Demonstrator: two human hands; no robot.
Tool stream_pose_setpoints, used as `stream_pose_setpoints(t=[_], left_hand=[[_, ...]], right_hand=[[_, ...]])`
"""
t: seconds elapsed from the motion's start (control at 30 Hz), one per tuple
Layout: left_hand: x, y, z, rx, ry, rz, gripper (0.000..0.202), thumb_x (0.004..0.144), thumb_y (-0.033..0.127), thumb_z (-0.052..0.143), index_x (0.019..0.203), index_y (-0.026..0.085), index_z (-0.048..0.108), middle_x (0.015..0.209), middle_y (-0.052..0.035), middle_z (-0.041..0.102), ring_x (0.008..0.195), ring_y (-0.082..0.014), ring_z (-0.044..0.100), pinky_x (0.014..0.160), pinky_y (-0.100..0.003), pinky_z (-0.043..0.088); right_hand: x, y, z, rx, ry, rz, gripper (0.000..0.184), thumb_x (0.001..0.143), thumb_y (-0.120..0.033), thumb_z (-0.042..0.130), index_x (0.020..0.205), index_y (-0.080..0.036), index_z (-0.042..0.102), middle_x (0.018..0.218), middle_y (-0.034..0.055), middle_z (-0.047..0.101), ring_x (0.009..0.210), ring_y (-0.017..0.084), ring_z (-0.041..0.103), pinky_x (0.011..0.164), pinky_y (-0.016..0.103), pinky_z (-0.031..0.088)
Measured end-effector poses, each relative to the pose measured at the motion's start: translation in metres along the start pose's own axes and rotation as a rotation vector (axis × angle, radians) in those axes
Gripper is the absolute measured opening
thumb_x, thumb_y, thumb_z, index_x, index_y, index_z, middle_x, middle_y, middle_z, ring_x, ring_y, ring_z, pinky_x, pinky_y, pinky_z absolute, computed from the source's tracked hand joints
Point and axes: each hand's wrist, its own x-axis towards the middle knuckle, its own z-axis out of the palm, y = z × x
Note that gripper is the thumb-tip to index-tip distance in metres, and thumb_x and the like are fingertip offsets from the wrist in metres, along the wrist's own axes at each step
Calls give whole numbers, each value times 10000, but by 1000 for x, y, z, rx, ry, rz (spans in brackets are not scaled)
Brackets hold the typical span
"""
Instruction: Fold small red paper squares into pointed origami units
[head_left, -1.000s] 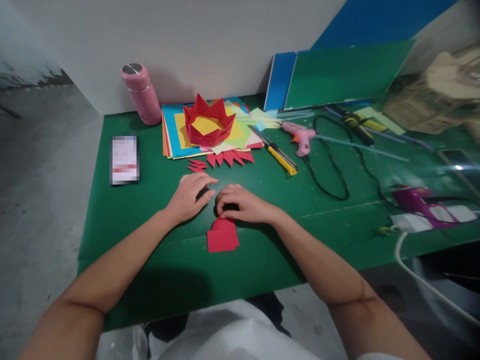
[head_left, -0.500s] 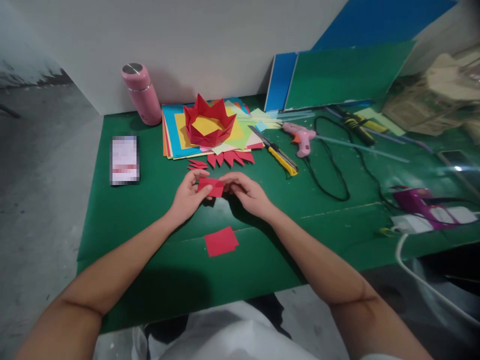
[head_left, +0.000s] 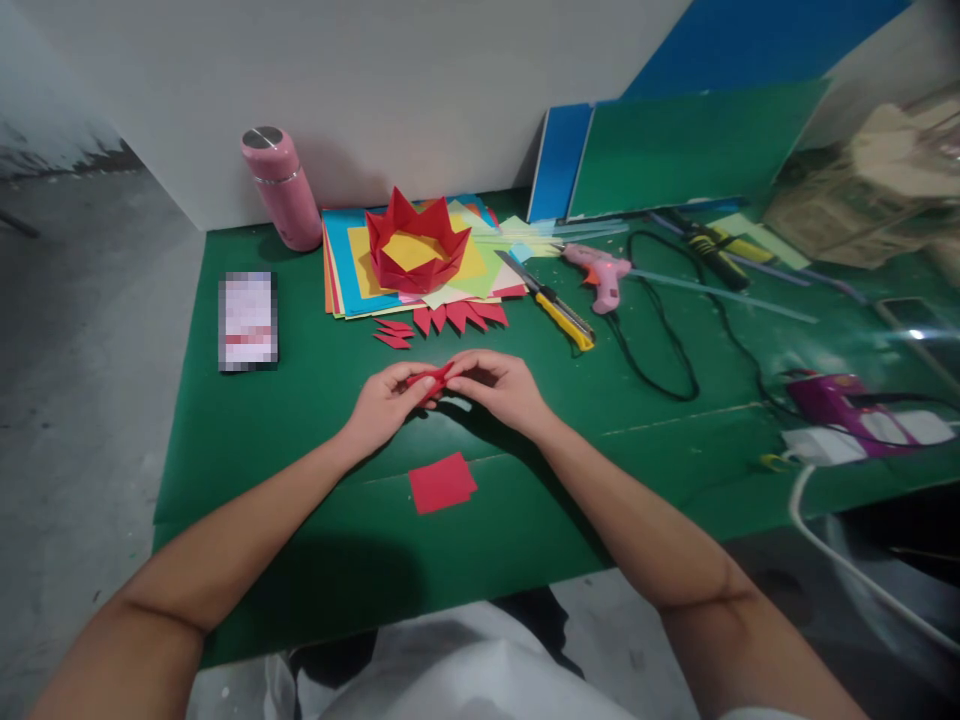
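Between both hands, above the green tabletop, is a small piece of red paper [head_left: 433,379], partly folded. My left hand [head_left: 384,402] pinches its left side with the thumb on top. The right side is gripped by my right hand [head_left: 501,388], thumb and fingertips closed on it. Nearer to me lies a small stack of red paper rectangles [head_left: 441,483]. Just beyond the hands are several folded red paper pieces [head_left: 459,318], with a few narrower ones [head_left: 394,332] to their left. A red folded-paper ring with points [head_left: 420,275] stands behind on coloured sheets [head_left: 341,260].
A yellow utility knife [head_left: 559,312] and a pink glue gun [head_left: 606,272] with a black cord lie right of the sheets. A pink bottle [head_left: 289,200] stands at the back left, above a blurred-out object [head_left: 247,320]. A purple-and-white power strip [head_left: 855,415] is at the right.
The red paper was flat and facing up in my left hand; now it is bent, its edges raised. My right hand has closed onto its right side.
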Motion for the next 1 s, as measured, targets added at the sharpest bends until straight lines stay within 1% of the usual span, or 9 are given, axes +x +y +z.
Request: stream_pose_setpoints(t=[0.07, 0.17, 0.33, 0.47, 0.53, 0.67, 0.77, 0.9, 1.0], left_hand=[[0, 1, 0, 42, -5, 15, 409, 811, 505, 627, 985, 138, 667, 856, -67, 705, 692, -134, 660, 653, -278, 577], [-1, 2, 1, 82, -26, 34, 458, 844, 554, 567, 939, 122, 685, 811, -73, 696, 623, -120, 639, 603, -260, 564], [-4, 3, 2, 138, -43, 106, 550, 896, 602, 439, 967, 112, 680, 836, -93, 675, 615, -117, 629, 583, -255, 552], [-5, 2, 1, 294, -17, 203, 415, 864, 518, 562, 957, 136, 696, 885, -69, 657, 571, -86, 604, 567, -232, 525], [-4, 2, 1, 354, 0, 217, 339, 876, 460, 569, 950, 157, 702, 881, -51, 657, 556, -76, 598, 562, -223, 517], [-4, 1, 0, 413, 8, 247, 262, 901, 386, 553, 927, 182, 716, 863, -32, 672, 549, -73, 591, 572, -221, 512], [-4, 2, -1, 459, 27, 280, 216, 894, 350, 571, 929, 202, 725, 864, -29, 693, 608, -94, 613, 613, -237, 521], [-3, 3, -2, 494, 98, 319, 155, 855, 325, 631, 919, 226, 733, 905, -34, 723, 824, -155, 662, 732, -282, 543], [-3, 4, -3, 480, 124, 320, 131, 835, 305, 659, 904, 223, 733, 911, -35, 730, 846, -163, 669, 743, -291, 547]], right_hand=[[0, 1, 1, 61, 17, 28, 240, 722, -418, 754, 751, -198, 664, 852, 30, 701, 776, 152, 655, 756, 322, 544], [0, 1, 2, 76, 48, 38, 260, 700, -407, 775, 721, -187, 639, 816, 26, 685, 743, 139, 638, 720, 305, 535], [0, 2, 3, 84, 83, 9, 241, 697, -361, 789, 698, -188, 621, 772, 9, 654, 714, 123, 618, 689, 280, 510], [0, 1, 4, 77, 87, -23, 244, 708, -378, 777, 697, -191, 619, 805, 21, 656, 761, 139, 624, 725, 304, 522], [0, 1, 4, 60, 92, -21, 249, 712, -389, 772, 698, -192, 620, 816, 29, 656, 779, 147, 624, 739, 315, 526], [-1, 1, 4, 59, 92, -18, 234, 719, -377, 768, 709, -193, 623, 817, 30, 651, 775, 146, 624, 732, 315, 528], [-1, 1, 4, 51, 88, -22, 237, 721, -384, 765, 710, -196, 621, 811, 29, 652, 769, 148, 625, 731, 320, 530], [-1, -1, 4, 11, 90, -25, 276, 712, -431, 762, 699, -198, 615, 817, 36, 664, 772, 157, 630, 732, 334, 534], [-1, -1, 4, -9, 94, -36, 284, 711, -440, 760, 692, -196, 615, 818, 38, 668, 768, 157, 632, 727, 332, 536]])
